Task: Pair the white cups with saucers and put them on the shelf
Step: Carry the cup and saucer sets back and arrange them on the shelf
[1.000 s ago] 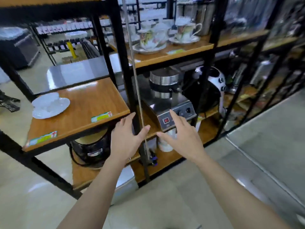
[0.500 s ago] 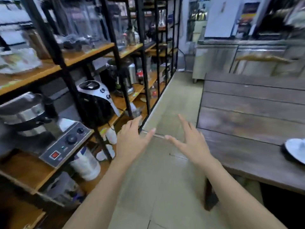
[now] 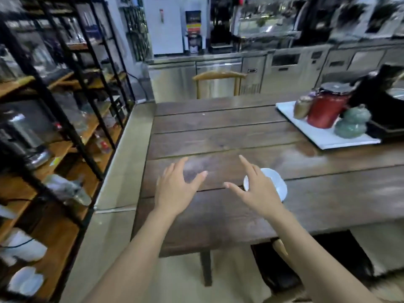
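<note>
both forearms reach in from the near edge of the wooden table (image 3: 218,127), palms down above its planks. the left hand (image 3: 177,191) hovers near the table's left edge with its fingers spread and the thumb held out to the side, holding nothing. the right hand (image 3: 259,190) is spread the same way, index finger stretched forward, thumb pointing left, and empty; it hangs over a white saucer (image 3: 277,184) and covers the saucer's left part. whether the hand touches the saucer cannot be told. the saucer lies flat on the table toward the near edge, about midway along it; blur hides whether a cup sits on it.

farther back, at the table's far right corner, a white tray (image 3: 323,136) carries a red canister (image 3: 325,110) with a dark lid, a small brown jar (image 3: 302,107) just to its left and a green gourd-shaped jar (image 3: 352,122) to its right. a wooden chair (image 3: 218,76) stands behind the far edge.

to the left of the table, across a strip of floor, the black-framed shelf (image 3: 65,119) with wooden boards holds blurred appliances.
</note>
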